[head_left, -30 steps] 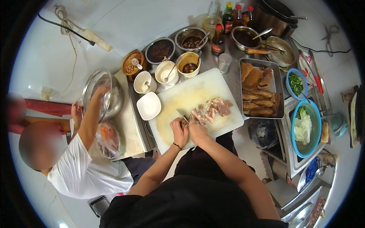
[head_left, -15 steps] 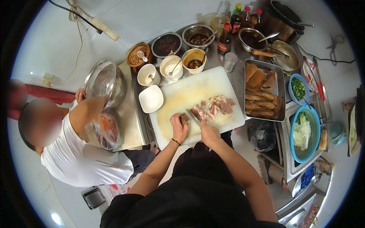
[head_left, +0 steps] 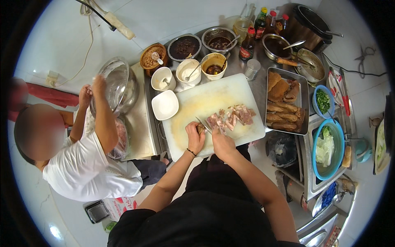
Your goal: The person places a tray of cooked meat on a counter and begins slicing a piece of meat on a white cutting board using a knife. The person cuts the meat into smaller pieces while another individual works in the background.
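On the white cutting board [head_left: 185,109], my left hand [head_left: 194,139] has its fingers closed round a small brown piece of meat [head_left: 200,128]. My right hand [head_left: 223,144] grips a knife [head_left: 203,124], its blade beside that piece and close to my left fingertips. The knife's handle is mostly covered by my hand. Chopped meat [head_left: 232,117], pinkish with brown edges, lies in a loose pile right of the blade. An empty square white bowl [head_left: 165,105] stands at the board's left edge.
Sauce bowls and tubs, such as a white tub [head_left: 188,72], line the board's far side near sauce bottles [head_left: 247,46]. At right are a metal tray [head_left: 287,101] of braised meat and a blue basin [head_left: 328,148] of lettuce. A co-worker [head_left: 92,160] stands left by a steel bowl [head_left: 123,88].
The knife has shifted slightly left toward the piece under my left hand, which stays in place. At left, the co-worker's hands have come up together in front of the steel bowl.
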Demonstrator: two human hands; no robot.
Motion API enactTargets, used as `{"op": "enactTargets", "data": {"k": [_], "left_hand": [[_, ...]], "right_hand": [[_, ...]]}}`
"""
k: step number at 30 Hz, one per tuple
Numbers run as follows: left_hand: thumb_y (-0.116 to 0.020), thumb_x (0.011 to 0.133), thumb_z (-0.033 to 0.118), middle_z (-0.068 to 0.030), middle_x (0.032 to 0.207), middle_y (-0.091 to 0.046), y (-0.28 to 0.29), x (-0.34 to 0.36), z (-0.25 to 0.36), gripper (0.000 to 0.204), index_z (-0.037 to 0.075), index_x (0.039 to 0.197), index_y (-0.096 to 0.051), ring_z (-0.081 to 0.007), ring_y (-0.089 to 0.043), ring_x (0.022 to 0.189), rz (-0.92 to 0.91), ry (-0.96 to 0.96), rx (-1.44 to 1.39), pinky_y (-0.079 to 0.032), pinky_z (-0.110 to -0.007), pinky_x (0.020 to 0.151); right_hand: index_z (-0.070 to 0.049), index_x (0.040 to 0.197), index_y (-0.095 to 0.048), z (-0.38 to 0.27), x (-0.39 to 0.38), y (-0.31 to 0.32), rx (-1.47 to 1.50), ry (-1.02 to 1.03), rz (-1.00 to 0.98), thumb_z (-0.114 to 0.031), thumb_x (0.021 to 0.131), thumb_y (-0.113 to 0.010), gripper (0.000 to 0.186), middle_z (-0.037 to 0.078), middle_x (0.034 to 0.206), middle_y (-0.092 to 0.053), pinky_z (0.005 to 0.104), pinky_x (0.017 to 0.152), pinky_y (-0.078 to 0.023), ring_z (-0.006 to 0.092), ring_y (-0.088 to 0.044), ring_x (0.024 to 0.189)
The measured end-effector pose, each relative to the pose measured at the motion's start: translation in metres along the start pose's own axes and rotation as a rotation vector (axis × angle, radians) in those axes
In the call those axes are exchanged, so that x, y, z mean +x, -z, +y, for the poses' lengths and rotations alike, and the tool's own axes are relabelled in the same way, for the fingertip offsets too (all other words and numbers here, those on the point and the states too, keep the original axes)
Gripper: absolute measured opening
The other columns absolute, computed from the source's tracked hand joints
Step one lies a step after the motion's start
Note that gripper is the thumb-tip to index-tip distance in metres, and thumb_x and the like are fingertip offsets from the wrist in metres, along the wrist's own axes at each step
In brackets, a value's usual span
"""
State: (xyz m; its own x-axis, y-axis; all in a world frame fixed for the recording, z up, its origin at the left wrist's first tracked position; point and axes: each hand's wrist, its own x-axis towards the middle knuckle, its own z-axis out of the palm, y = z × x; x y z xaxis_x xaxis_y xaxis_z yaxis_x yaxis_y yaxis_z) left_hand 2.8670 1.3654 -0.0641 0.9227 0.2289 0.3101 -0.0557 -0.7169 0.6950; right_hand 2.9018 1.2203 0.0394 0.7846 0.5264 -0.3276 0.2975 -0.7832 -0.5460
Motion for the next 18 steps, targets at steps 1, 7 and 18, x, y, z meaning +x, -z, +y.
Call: {"op": "enactTargets", "data": {"k": [1,7,18], "left_hand": [[-0.053,0.069,0.002,-0.0208,0.103,-0.041,0.000,0.000,0.000,0.038,-0.003,0.103,-0.039,-0.0367,-0.036,0.097,-0.002,0.003,-0.002,-0.030,-0.042,0.087],[-0.053,0.069,0.003,-0.0206,0.103,-0.042,0.002,0.001,0.001,0.038,-0.003,0.104,-0.039,-0.0365,-0.036,0.096,-0.022,-0.016,0.019,-0.030,-0.043,0.087],[-0.052,0.069,0.003,-0.0201,0.101,-0.043,-0.002,0.001,0.002,0.035,-0.002,0.102,-0.040,-0.0357,-0.036,0.094,-0.026,0.010,0.041,-0.030,-0.042,0.085]], "right_hand": [[0.005,0.093,-0.041,0.000,-0.001,0.001,-0.001,-0.006,-0.014,0.002,0.072,-0.047,0.022,0.026,0.071,-0.059,0.0449,0.063,-0.048,0.0393,-0.060,0.070],[0.005,0.098,-0.043,-0.003,-0.011,0.013,-0.054,-0.054,-0.118,-0.002,0.077,-0.046,0.023,0.023,0.079,-0.061,0.0413,0.067,-0.049,0.0347,-0.062,0.077],[0.003,0.096,-0.046,-0.008,0.038,-0.035,0.009,-0.116,-0.023,-0.009,0.081,-0.043,0.020,0.023,0.083,-0.062,0.0415,0.068,-0.049,0.0340,-0.062,0.079]]}}
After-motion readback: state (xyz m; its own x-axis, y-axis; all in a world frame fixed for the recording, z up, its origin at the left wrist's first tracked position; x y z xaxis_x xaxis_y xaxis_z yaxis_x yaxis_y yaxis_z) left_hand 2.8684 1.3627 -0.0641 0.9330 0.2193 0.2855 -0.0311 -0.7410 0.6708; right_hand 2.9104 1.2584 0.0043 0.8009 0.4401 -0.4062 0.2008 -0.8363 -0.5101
